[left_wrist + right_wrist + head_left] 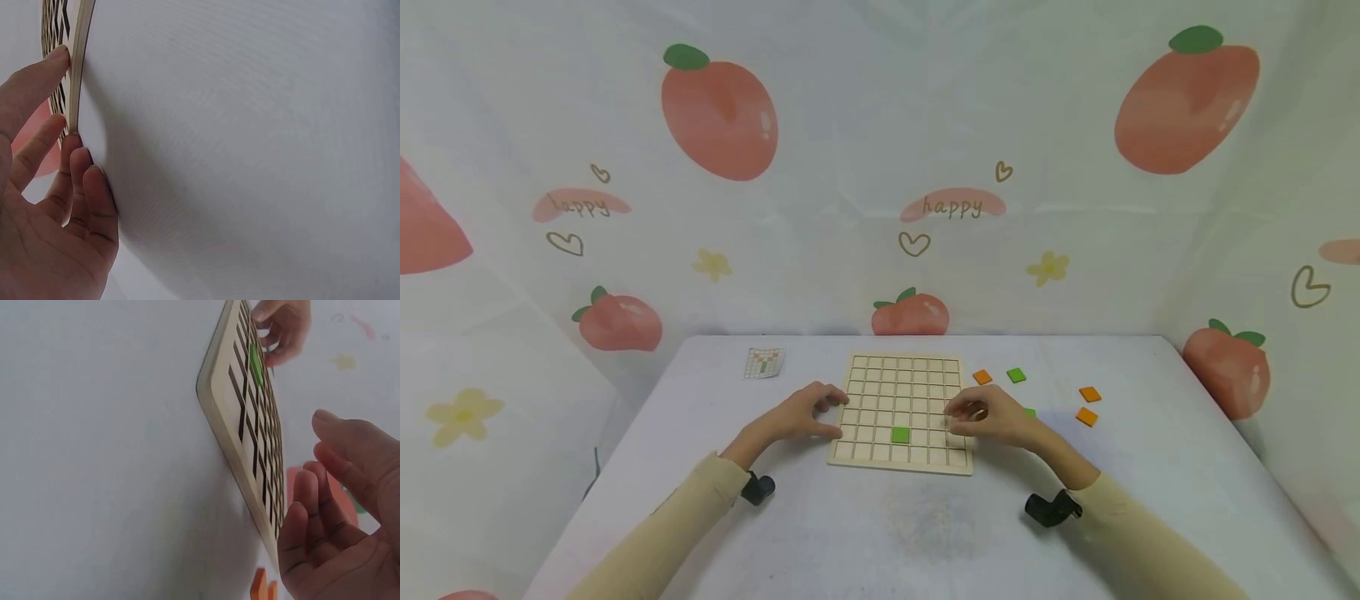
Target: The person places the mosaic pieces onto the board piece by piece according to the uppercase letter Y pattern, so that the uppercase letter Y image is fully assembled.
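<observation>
A pale wooden grid board (pixel 865 454) lies on the table, one green square tile (pixel 901 435) set in a cell of its second row from the front. At the board's left edge, my left hand (pixel 801 414) touches the rim with thumb and fingertips; in the left wrist view the thumb (pixel 37 81) lies on the rim. My right hand (pixel 992 417) is over the right edge, its fingers loosely bent and nothing visible between them. The right wrist view shows that hand (pixel 344 531) apart from the board, thumb and fingers spread.
Right of the board lie orange tiles (pixel 982 377) (pixel 1090 394) (pixel 1087 417) and a green tile (pixel 1017 376). Another green tile (pixel 1030 412) is partly hidden behind my right hand. A small printed grid card (pixel 763 363) lies at the back left. A patterned curtain (pixel 850 167) stands behind the table.
</observation>
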Demonstrator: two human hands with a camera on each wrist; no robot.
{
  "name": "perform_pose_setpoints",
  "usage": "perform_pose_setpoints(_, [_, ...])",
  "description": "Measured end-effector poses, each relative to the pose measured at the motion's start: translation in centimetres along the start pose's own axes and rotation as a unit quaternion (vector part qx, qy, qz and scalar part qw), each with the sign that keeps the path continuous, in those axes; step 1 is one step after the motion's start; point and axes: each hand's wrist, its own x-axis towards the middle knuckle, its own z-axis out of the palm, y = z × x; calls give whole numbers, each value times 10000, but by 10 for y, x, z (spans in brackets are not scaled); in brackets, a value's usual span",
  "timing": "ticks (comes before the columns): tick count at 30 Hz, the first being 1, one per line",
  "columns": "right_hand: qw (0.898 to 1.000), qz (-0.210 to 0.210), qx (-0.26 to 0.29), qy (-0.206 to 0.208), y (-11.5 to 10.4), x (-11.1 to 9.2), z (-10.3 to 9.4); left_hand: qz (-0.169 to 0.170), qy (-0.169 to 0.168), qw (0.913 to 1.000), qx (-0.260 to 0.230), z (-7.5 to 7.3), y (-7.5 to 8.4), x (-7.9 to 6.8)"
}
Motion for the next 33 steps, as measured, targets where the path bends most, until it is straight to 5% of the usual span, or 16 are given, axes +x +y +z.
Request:
perform_pose_setpoints(16, [9975,512,-130,460,20,-47,-52,-161,-40,9999,-1,1,2,0])
perform_pose_setpoints(33, [9934,781,-454,711,33,-73,-80,-369,-90,9993,-8,-2,2,1])
